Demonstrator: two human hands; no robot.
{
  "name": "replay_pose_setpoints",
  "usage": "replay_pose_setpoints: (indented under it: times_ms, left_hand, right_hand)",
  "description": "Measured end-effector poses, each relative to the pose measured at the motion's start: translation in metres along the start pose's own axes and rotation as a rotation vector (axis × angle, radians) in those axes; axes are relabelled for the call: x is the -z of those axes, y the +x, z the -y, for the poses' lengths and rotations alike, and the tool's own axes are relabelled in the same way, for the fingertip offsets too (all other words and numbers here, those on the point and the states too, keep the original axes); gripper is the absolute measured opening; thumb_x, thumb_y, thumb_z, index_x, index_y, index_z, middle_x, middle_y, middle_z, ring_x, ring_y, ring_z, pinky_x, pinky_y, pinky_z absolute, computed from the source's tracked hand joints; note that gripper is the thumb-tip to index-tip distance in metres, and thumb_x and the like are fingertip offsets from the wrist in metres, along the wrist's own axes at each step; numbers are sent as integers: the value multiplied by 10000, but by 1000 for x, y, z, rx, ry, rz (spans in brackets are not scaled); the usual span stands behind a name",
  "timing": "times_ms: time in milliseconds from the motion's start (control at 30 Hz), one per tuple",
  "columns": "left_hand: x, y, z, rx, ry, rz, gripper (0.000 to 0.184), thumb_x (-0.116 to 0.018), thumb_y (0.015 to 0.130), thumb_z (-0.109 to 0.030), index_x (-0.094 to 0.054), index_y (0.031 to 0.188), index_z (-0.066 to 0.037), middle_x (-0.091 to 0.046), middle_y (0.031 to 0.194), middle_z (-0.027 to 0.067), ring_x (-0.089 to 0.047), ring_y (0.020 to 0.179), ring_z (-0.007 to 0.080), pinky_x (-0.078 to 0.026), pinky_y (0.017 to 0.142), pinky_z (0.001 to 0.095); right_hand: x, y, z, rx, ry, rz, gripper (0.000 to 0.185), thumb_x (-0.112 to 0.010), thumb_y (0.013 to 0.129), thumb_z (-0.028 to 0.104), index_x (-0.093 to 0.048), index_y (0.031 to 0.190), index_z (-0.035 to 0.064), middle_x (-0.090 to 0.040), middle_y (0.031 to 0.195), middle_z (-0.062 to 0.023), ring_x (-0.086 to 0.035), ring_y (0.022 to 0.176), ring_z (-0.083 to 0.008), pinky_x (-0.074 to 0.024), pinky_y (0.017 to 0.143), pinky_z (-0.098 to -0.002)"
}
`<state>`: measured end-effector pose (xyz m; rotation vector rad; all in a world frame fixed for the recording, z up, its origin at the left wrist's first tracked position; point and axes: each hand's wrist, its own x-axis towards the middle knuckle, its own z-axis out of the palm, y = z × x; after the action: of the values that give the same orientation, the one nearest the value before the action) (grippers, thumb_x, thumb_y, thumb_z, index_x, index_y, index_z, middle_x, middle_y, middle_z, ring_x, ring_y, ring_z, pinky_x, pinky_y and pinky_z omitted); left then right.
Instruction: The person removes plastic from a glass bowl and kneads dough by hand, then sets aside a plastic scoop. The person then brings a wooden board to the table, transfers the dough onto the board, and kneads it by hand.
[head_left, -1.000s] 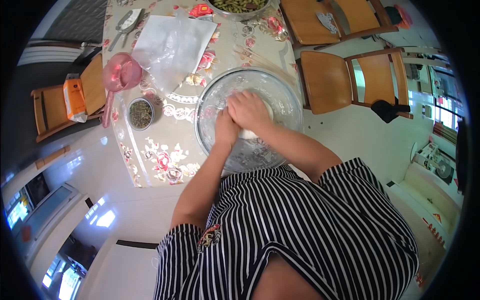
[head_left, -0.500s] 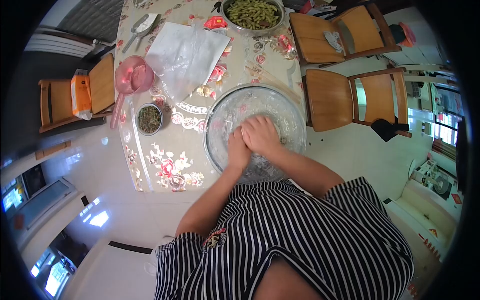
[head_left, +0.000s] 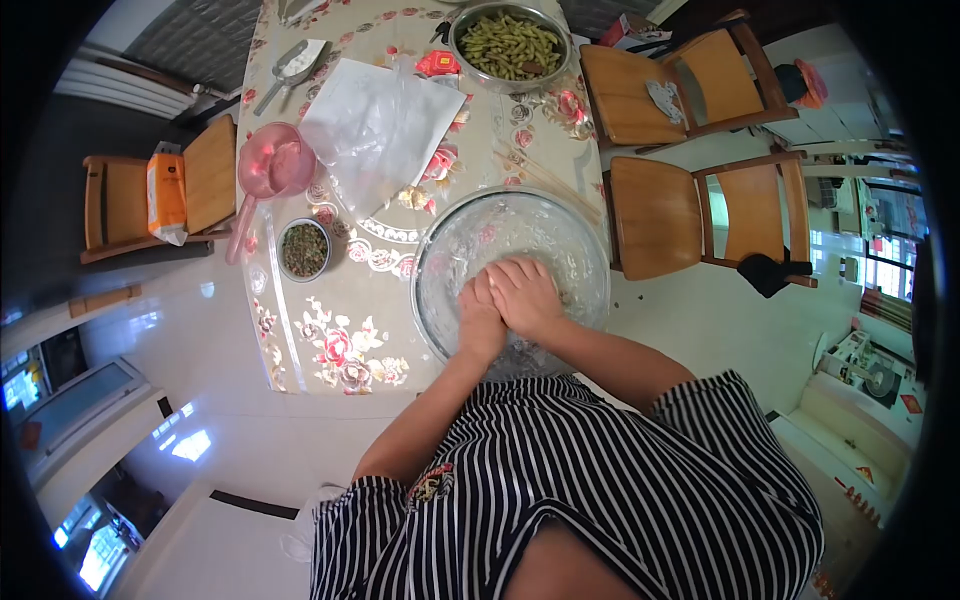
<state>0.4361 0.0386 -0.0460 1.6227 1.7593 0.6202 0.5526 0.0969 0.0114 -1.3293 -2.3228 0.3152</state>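
A large clear bowl (head_left: pixel 432 330) stands at the table's near edge, its inside smeared with white flour and bits of dough. Down inside it, my left hand (head_left: pixel 482 318) and my right hand (head_left: pixel 526 292) press together, side by side and partly overlapping. Their fingers are closed over a lump of pale dough, which is almost wholly hidden beneath them. Beyond the right side of the bowl lies a pair of light wooden chopsticks (head_left: pixel 545 172).
Left of the bowl are a small bowl of chopped greens (head_left: pixel 304 249) and a pink ladle (head_left: pixel 277 165). Farther back lie a plastic bag on white paper (head_left: pixel 375 130), a scoop with flour (head_left: pixel 296 68) and a metal bowl of green pods (head_left: pixel 510 45). Wooden chairs (head_left: pixel 655 215) flank the table.
My view has shifted slightly, so the table and bowl sit lower in it. Both hands stay pressed together in the bowl, the left moved up closer against the right.
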Motion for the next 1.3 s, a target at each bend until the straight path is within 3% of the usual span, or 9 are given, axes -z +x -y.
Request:
replay_pose_setpoints:
  times_ms: [200,267,567,667,867,1000,1100,1233,1300]
  left_hand:
    - [57,98,-16,87,158,366,525,-677,849,-165,-467,1299,6,-534,1269,223,-518,1160,417,-417,1019,486]
    - [66,100,-25,29,206,415,516,-693,841,-172,-472,1275,-1,-549,1239,219,-533,1136,425,-427,1010,492]
    - [0,4,-4,-116,121,-145,610,-665,845,-120,-416,1389,0,-516,1267,275,-519,1146,428,-472,953,501]
    - [23,58,-2,214,-22,181,520,-718,819,-149,-488,1262,-1,-524,1281,265,-542,1122,430,-476,939,502]
    - [76,72,-57,-26,222,295,669,-840,699,-198,-489,1232,2,-528,1275,258,-553,1102,423,-486,928,489]
    - [41,16,-42,-219,257,111,622,-720,825,-220,-444,1333,9,-507,1335,223,-526,1121,432,-483,912,487]
    - [2,10,-19,-45,17,-48,539,-667,865,-231,-461,1305,4,-520,1334,200,-526,1122,448,-478,913,491]
    - [15,73,-5,220,-125,187,582,-692,843,-222,-463,1334,-10,-510,1342,211,-517,1093,472,-434,975,526]
    - [36,104,-13,167,42,445,618,-721,826,-234,-450,1336,-16,-511,1331,213,-520,1117,484,-455,960,519]
  right_hand:
    - [-27,69,-24,-242,-108,314,262,-545,940,282,-707,1006,86,-683,1004,-115,-618,982,-330,-472,882,-473]
    - [-20,80,-25,-767,261,353,281,-535,940,295,-722,991,91,-681,972,-147,-631,942,-354,-493,848,-484]
    - [2,13,-3,101,-13,-60,203,-575,879,251,-703,931,102,-676,938,-107,-616,923,-297,-488,866,-458]
    - [-28,42,-24,-57,-43,127,218,-568,901,263,-693,911,85,-681,940,-118,-619,941,-316,-485,879,-467]
    - [-5,66,-32,-721,290,292,274,-557,936,296,-687,933,55,-669,962,-139,-599,978,-368,-465,895,-502]
    - [23,4,-3,-285,128,53,242,-580,907,284,-687,942,70,-655,1022,-137,-583,1029,-353,-451,918,-485]
    - [12,4,-10,-97,28,52,255,-618,847,282,-686,1012,99,-652,1017,-132,-593,1025,-330,-467,894,-457]
    - [-32,42,-38,-108,-60,134,301,-605,855,299,-653,1069,92,-657,946,-127,-614,950,-335,-489,818,-482]
    - [-45,60,-47,-493,61,201,275,-578,879,297,-640,1027,73,-654,899,-142,-627,891,-359,-491,770,-513]
